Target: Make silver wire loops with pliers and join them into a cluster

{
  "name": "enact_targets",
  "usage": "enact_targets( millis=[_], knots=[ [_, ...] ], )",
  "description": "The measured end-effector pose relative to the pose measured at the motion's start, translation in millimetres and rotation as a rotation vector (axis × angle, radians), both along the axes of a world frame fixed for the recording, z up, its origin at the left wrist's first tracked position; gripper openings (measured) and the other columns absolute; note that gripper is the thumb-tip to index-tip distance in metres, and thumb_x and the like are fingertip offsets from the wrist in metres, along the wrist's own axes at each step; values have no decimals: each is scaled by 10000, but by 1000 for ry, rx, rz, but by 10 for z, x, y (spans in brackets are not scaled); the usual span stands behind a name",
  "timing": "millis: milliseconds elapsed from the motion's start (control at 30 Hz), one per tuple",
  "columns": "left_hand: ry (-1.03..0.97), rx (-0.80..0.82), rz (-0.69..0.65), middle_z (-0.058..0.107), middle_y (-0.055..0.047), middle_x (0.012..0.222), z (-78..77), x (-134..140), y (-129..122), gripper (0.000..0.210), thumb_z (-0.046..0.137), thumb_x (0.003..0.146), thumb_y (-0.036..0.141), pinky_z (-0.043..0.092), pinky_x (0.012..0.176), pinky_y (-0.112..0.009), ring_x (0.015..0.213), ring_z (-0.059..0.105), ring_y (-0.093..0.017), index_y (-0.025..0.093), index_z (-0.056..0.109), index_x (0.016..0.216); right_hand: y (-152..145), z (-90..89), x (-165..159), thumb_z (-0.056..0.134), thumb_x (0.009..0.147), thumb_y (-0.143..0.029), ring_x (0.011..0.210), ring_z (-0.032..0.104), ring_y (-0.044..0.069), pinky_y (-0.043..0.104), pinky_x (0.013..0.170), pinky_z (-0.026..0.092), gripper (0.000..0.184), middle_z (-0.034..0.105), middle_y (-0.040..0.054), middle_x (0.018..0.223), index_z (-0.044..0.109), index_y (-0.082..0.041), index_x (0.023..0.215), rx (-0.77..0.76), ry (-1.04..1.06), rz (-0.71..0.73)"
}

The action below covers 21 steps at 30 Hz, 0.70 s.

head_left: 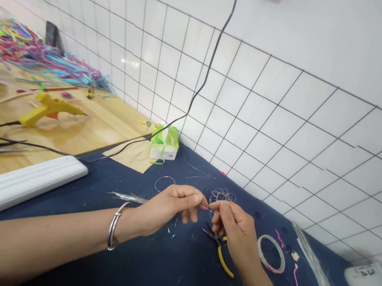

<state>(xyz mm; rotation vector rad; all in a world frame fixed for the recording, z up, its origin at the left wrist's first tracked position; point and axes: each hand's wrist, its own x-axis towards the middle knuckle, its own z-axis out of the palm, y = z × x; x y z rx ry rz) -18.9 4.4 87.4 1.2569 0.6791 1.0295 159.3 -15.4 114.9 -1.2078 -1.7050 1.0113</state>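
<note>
Centrally, small pink piece (204, 208), pinched between left fingers (196, 198), right fingers (225, 211).

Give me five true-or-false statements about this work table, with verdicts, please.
1. The left hand and right hand hold a thin pink piece between their fingers. True.
2. The shiny silver metal bracelet is on the right wrist. False: the bracelet circles the left wrist.
3. The yellow-handled metal pliers lie on the dark blue surface. True.
4. The yellow glue gun rests on that surface. False: the glue gun rests on light wood.
5. The green-and-white tissue box stands near the white gridded wall. True.
</note>
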Motion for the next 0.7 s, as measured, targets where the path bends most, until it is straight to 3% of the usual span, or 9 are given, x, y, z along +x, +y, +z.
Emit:
enact_targets(
  millis=[700],
  knots=[
    [15, -25, 32, 571, -9, 600, -83, 22, 20, 214, 522, 821, 340, 390, 517, -212, 551, 512, -99, 155, 629, 840, 72, -106, 17, 420, 859, -432, 528, 504, 91, 206, 481, 372, 339, 534, 6, 634, 622, -161, 883, -79, 39, 76]
  ],
)
